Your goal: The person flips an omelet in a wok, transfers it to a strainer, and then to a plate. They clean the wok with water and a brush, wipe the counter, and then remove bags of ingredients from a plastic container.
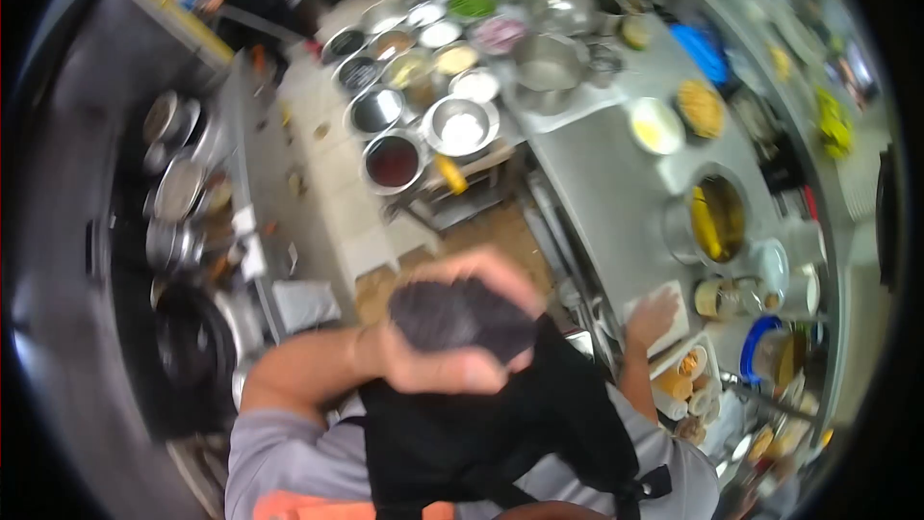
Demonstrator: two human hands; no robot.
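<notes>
The dark pad (462, 316), gripped by its opposite edges in the left hand (433, 364) before the chest, looks light, perhaps soft; that edge hold suits it. The right hand (654, 318), fingers loose, lies at the left edge of the bench (606, 173).

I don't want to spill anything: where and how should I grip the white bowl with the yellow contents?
Probably pinch the left rim of the white bowl, coming from the left. It stands upright with an open, round rim; bare counter gives room there, while orange-yellow food sits close on its right.
</notes>
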